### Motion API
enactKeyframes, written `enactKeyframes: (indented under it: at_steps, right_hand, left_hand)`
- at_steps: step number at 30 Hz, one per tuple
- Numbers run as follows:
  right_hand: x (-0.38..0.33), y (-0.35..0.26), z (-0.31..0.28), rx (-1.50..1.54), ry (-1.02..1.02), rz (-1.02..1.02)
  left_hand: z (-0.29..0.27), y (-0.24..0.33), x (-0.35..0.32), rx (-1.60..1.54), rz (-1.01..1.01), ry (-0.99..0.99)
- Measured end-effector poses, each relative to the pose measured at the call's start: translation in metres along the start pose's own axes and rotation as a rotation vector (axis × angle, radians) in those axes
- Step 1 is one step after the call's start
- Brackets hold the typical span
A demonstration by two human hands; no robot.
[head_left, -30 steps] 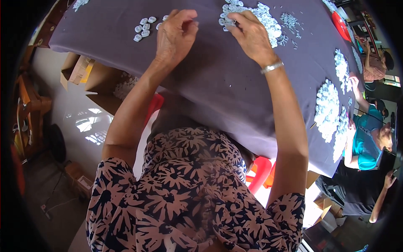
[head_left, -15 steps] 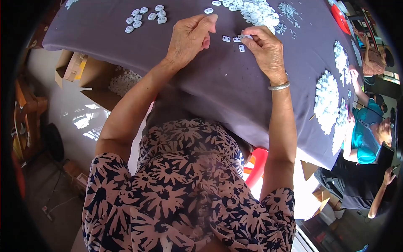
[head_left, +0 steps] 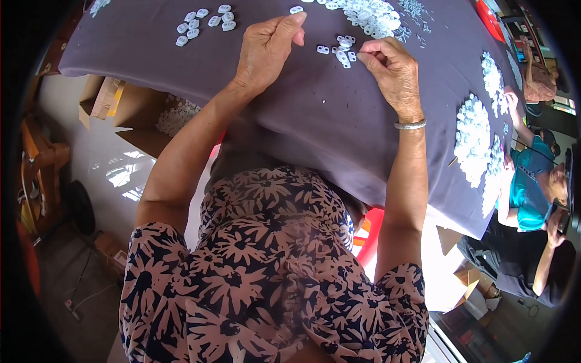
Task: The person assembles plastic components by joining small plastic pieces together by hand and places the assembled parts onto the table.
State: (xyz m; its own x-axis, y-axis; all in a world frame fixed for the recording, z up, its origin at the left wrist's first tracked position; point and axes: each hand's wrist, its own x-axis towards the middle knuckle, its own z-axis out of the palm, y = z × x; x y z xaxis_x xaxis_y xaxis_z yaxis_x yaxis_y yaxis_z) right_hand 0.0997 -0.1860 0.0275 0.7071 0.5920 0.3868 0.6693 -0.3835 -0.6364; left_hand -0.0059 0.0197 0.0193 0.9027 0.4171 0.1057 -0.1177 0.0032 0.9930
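Observation:
My left hand [head_left: 266, 55] is closed over the dark tablecloth, thumb and forefinger together. Whether a small part sits in its fingers is hidden. Just beyond its fingertips is a white oval piece [head_left: 296, 9] with dark holes. My right hand [head_left: 393, 75] is curled, with thumb and fingertips drawn together; anything between them is too small to make out. Beside those fingertips lies a loose cluster of small white plastic pieces [head_left: 341, 58], some with dark holes, several tilted or overlapping. A single similar piece [head_left: 322, 49] lies left of the cluster.
A big heap of white pieces [head_left: 372, 18] is beyond my right hand, next to scattered small metal-looking parts [head_left: 416, 9]. Several finished-looking white ovals [head_left: 192, 24] lie far left. More heaps [head_left: 472, 139] line the right side, where other people [head_left: 529, 181] sit. An open cardboard box [head_left: 136, 130] stands below left.
My right hand has drawn back slightly to the right, away from the pieces it was touching. More white pieces now show in the cluster. My left hand has shifted a little left and up.

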Motion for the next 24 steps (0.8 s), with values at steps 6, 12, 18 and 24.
enactKeyframes:
  at_steps: [6, 12, 18, 24]
  right_hand:
    - [0.001, -0.002, 0.008, -0.105, -0.079, -0.095]
    - [0.0, -0.003, 0.007, -0.137, -0.104, -0.115]
    - [-0.002, -0.015, 0.012, -0.063, -0.065, -0.096]
    - [-0.004, -0.015, 0.011, 0.446, -0.061, 0.094]
  left_hand:
    - [0.0, -0.001, 0.002, -0.013, 0.02, -0.005]
    - [0.003, -0.004, 0.001, 0.154, 0.082, -0.062]
    - [0.008, -0.015, 0.0, 0.121, 0.212, -0.097]
    - [0.018, -0.012, -0.008, 0.067, 0.29, -0.198]
